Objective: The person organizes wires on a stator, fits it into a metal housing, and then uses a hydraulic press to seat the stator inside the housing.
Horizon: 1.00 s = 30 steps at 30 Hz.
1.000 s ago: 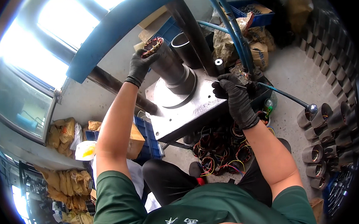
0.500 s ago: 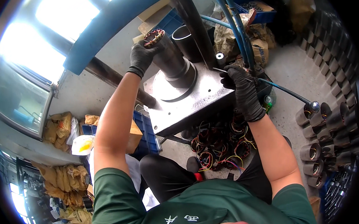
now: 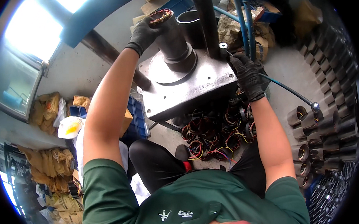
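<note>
My left hand (image 3: 146, 33), in a dark glove, curls its fingers over the upper rim of a grey metal motor housing (image 3: 171, 41). Inside the housing's top a ring of copper windings (image 3: 161, 17) shows. The housing stands upright on a round stepped base (image 3: 162, 74) on the steel press table (image 3: 194, 85). At the table's right edge my gloved right hand (image 3: 248, 75) is closed around a thin metal rod (image 3: 230, 53), only whose tip shows. Close to that tip stands a small dark cylinder (image 3: 223, 46) with a pale, holed top.
A wide dark tube (image 3: 189, 25) and a steel column (image 3: 205, 22) stand behind the housing. A ball-ended lever (image 3: 293, 92) juts out at right. Wound stators with coloured wires (image 3: 207, 145) lie below the table. Rows of metal housings (image 3: 309, 146) cover the right floor.
The whole view has shifted a little. My right hand has drawn the rod closer to the small dark cylinder, and less of the rod shows. My left hand stays on the housing's rim.
</note>
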Motion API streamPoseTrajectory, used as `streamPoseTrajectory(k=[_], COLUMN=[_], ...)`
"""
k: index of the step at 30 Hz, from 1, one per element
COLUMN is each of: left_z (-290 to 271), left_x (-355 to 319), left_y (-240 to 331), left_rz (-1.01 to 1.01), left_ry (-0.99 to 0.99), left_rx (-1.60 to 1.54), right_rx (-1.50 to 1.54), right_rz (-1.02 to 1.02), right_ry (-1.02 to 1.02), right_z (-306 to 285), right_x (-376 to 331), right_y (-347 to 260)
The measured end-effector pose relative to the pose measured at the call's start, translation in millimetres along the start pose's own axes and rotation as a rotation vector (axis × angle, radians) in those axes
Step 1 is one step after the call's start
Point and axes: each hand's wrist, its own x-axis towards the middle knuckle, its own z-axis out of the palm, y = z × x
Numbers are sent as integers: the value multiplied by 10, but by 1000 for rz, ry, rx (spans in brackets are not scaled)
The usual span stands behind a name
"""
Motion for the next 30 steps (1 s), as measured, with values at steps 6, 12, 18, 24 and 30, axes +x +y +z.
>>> streamPoseTrajectory(k=[6, 12, 18, 24, 30], left_z=[-207, -601, -989, -591, 203], left_x=[-467, -1918, -3872, -6104, -7368], left_y=[141, 505, 242, -168, 406], left_rz=[-58, -287, -484, -835, -1611], left_ry=[86, 93, 220, 397, -5], left_rx=[-78, -549, -454, -401, -411], right_rx=[-568, -841, -962, -866, -850], right_rz=[-340, -452, -481, -309, -486], right_ry=[-105, -111, -201, -329, -396], right_z=[254, 341, 365, 254, 210], right_x=[-73, 50, 127, 116, -81], right_y=[282, 583, 859, 804, 731])
